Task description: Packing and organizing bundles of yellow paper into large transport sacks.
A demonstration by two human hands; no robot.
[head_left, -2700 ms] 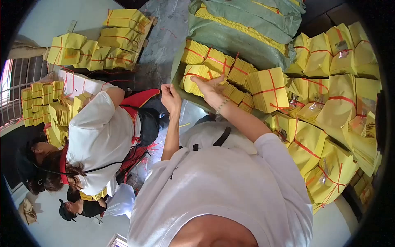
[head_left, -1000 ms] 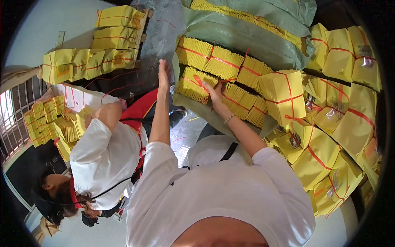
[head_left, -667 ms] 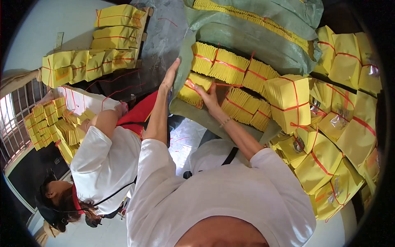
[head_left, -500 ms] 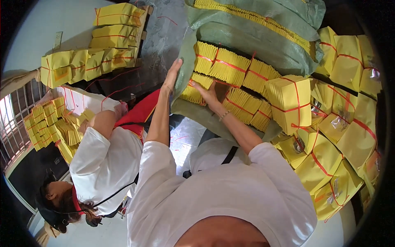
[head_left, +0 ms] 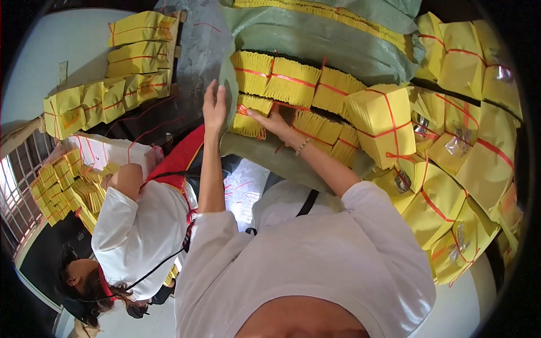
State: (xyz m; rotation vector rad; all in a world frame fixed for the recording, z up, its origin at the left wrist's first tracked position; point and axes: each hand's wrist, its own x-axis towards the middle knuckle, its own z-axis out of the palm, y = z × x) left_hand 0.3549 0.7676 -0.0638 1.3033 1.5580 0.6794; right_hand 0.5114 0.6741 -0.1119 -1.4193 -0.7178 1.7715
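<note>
Just left of the right hand [head_left: 277, 125]: a short bundle [head_left: 249, 124] of yellow paper, stood on edge in the near row of the green sack [head_left: 253, 147] and bound with red string [head_left: 242, 109]. Right thumb laid on the bundle, other fingers partly hidden down the gap at its right end; touching for sure, but impossible to tell whether truly gripping. Left hand [head_left: 214, 106] open, fingers raised, holding nothing, beside the sack's left edge; cannot tell whether touching it. Above and to the right of the right hand: more tied bundles [head_left: 293, 79], plus a taller, tilted stack [head_left: 378, 119] farther right.

Probably fairly heavy for its size, being dense paper. Likely firm when squeezed end to end, yet bendable at the edges and apt to fan out where not bound. Rather smooth, so could slide out if pinched lightly. Best held across both ends, right palm in the gap, left palm between bundle and sack wall, pressing inward. Better not lifted by the string alone.
</note>
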